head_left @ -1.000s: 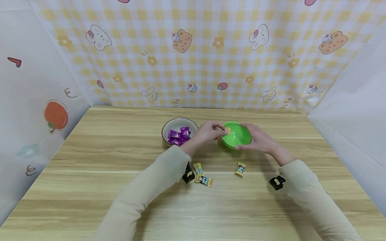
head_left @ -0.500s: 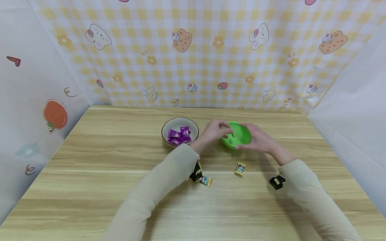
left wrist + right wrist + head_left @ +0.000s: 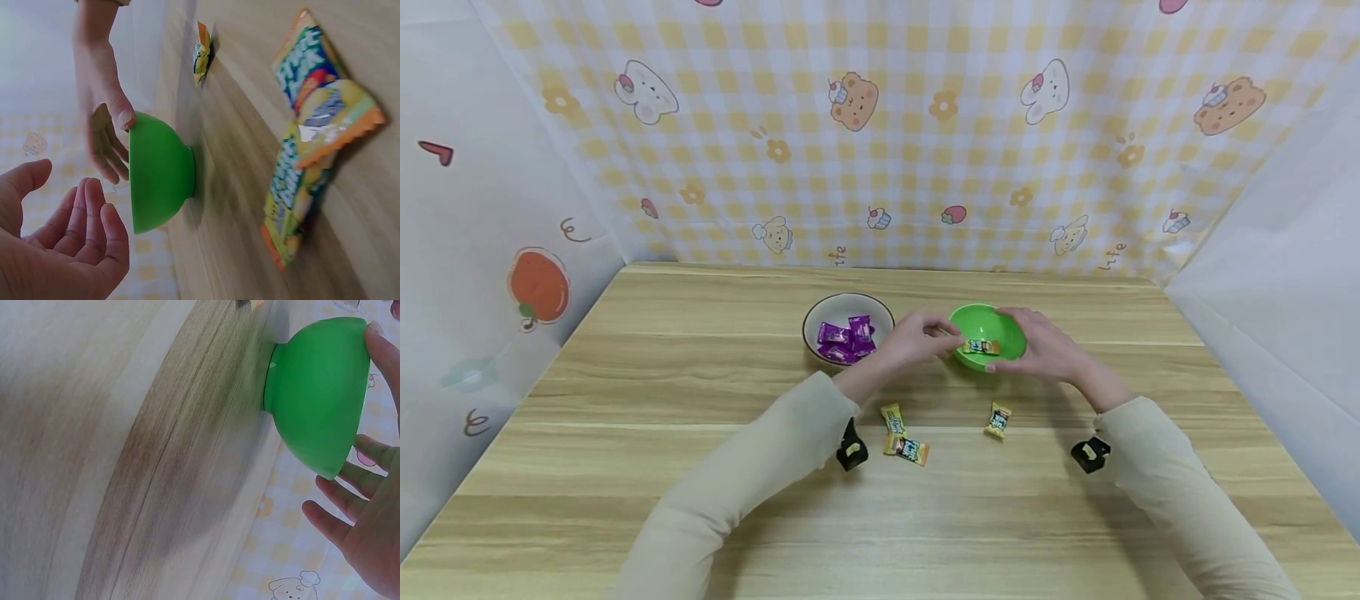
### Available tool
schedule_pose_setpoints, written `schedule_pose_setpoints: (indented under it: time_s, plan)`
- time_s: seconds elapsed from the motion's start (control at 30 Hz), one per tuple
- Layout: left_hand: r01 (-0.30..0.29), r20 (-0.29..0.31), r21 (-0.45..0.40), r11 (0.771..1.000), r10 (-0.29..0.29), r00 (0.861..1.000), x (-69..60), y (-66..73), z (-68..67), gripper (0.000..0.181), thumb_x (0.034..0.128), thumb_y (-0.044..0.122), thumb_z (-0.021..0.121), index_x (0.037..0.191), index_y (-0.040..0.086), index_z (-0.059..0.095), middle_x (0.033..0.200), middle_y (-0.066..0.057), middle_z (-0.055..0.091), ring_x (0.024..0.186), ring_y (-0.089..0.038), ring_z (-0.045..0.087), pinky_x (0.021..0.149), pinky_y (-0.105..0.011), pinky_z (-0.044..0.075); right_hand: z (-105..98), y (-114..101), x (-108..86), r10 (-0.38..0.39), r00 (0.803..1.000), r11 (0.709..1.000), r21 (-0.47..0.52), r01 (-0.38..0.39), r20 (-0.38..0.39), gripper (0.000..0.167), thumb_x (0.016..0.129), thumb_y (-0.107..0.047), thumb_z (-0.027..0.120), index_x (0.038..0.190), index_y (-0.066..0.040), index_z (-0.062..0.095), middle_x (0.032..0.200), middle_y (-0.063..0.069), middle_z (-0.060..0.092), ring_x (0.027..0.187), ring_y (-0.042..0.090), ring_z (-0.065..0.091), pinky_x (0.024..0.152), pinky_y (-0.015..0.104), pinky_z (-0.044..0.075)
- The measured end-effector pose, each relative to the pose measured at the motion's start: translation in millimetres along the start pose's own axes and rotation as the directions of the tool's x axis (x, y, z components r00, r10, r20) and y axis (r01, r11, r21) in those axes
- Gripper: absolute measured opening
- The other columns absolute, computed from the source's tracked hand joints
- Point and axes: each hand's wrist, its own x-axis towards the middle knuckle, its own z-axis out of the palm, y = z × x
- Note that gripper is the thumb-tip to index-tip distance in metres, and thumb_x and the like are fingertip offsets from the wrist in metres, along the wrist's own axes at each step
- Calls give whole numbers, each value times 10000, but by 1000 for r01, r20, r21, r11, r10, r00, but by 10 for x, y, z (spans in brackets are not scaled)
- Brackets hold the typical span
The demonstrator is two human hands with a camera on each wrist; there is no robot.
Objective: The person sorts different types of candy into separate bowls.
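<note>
A yellow-wrapped candy (image 3: pixel 981 347) lies inside the green bowl (image 3: pixel 966 314). My left hand (image 3: pixel 917 340) is at the bowl's left rim; in the left wrist view the hand (image 3: pixel 75 240) has its fingers loosely bent and apart from the thumb, with nothing between them. On the bowl's right side, my right hand (image 3: pixel 1041 346) holds the rim between thumb and fingers. The right wrist view shows the bowl (image 3: pixel 322 394) standing on the table, with the thumb and fingertips of the hand (image 3: pixel 375 506) at opposite sides of its edge.
Left of the green bowl stands a white bowl (image 3: pixel 815 315) with a dark rim, holding several purple-wrapped candies (image 3: pixel 850 336). Two yellow candies (image 3: pixel 893 419) (image 3: pixel 910 451) lie touching in front, and another yellow candy (image 3: pixel 997 421) lies nearer my right arm. A patterned curtain (image 3: pixel 880 150) hangs behind the table.
My left hand reached over the green bowl with a yellow candy and let it go inside. The hand has then drawn back left. My right hand stays on the bowl.
</note>
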Motion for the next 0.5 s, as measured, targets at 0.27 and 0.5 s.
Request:
schedule_pose_setpoints:
  time_s: [0.27,0.5]
  plan:
    - [11,40,-9,1000,-11,999,-234,-179,-79,236,818,164,638,1002,16,621,851,-116,613,797,-262,601,740,-387,472,-4,-1,-1,0,1000,1000,4,0,0,912,638,-486,735,1293,21,352,1219,214,441,1076,342,408,839,488,376]
    - [7,69,72,997,-12,998,-475,-353,-175,244,804,154,652,1006,21,626,800,-28,597,737,-193,561,631,-284,478,-3,4,-4,1,1000,1000,-7,-1,1,904,643,-488,730,1293,17,357,1231,211,433,1099,347,393,864,495,359]
